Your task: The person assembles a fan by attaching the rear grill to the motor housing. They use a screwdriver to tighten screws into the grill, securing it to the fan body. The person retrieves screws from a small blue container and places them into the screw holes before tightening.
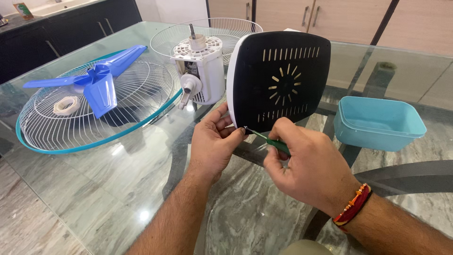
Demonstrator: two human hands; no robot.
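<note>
A black fan base (283,78) with a white edge and slotted vents stands on its side on the glass table (118,189). My left hand (212,144) steadies its lower left edge. My right hand (304,165) grips a green-handled screwdriver (269,139), whose tip meets the base's lower left corner by my left fingertips. A white fan motor housing (200,71) with its shaft pointing up is joined to the base on the left.
A white wire grille with a teal rim (94,108) lies at the left, holding a blue fan blade (96,82) and a white ring (66,105). Another white grille (222,30) lies behind the motor. A light blue plastic tub (377,123) stands at the right.
</note>
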